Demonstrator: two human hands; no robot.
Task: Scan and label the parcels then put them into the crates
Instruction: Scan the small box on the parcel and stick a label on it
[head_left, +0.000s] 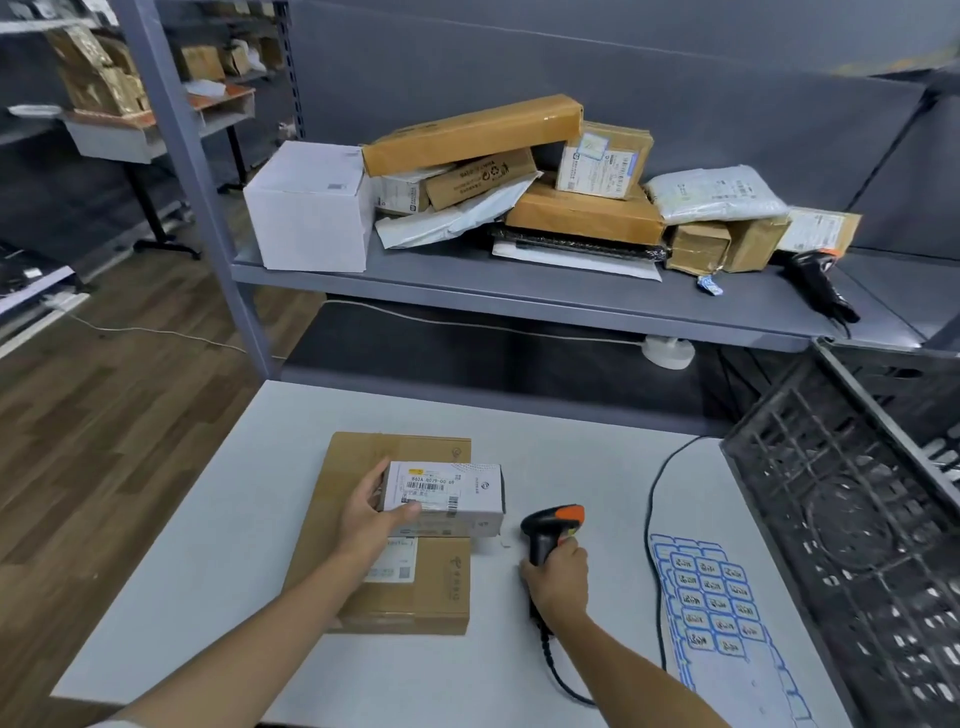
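Your left hand (370, 512) grips the small white parcel (444, 496) by its left end, thumb on the labelled top, fingers behind it. The parcel rests on a flat cardboard box (395, 587) on the white table (218, 519). Your right hand (558, 577) is curled round the barcode scanner (550, 527) handle, just right of the parcel. The label sheet (719, 597) and black crate (852, 519) lie beyond your right fingers.

Both bare forearms reach forward. The left hand (371, 512) is turned inward, thumb and fingers (375, 480) curled in a grip. The right hand (558, 579) is fisted, knuckles up.
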